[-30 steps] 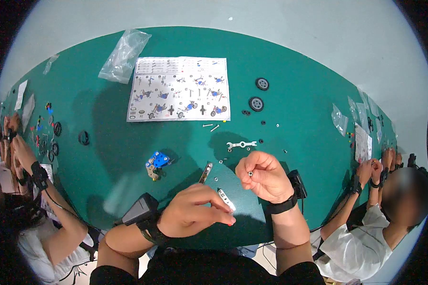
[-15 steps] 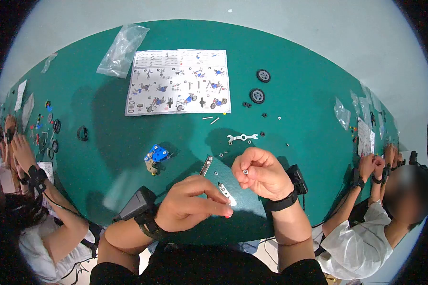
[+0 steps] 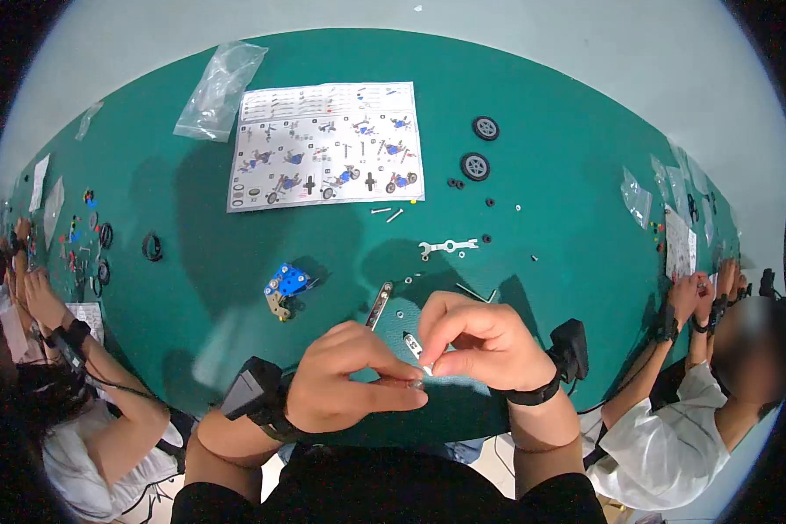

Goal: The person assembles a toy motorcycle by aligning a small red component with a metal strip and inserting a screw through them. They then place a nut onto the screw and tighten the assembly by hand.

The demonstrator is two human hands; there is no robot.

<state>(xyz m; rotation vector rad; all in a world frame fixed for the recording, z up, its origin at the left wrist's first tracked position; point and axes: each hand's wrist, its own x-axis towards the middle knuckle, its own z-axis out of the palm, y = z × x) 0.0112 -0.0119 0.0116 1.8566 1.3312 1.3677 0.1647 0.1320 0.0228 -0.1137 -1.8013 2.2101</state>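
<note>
My left hand (image 3: 349, 380) is closed in a pinch, thumb and forefinger together on a small piece I cannot make out. Right beside it, my right hand (image 3: 485, 345) pinches the small metal nut, now hidden by its fingertips. The two hands almost meet. Behind the fingers lies a short silver strip with holes (image 3: 413, 342). Further left is a longer perforated metal strip (image 3: 380, 304), with a loose nut (image 3: 400, 313) near it. A blue bracket assembly with a tan part (image 3: 288, 284) rests left of these. A thin bent rod, like a hex key (image 3: 478, 295), shows behind my right hand.
A printed instruction sheet (image 3: 327, 148) lies ahead, a plastic bag (image 3: 223, 92) at its left. Two wheels (image 3: 475, 167), a white wrench (image 3: 448, 247) and screws (image 3: 395, 215) are scattered about. A black ring (image 3: 152, 246) lies left. People work at both sides.
My right hand has moved down and left, bringing its nut to my left fingertips. The bent rod behind it has come into view. The red tip at my left fingers no longer shows.
</note>
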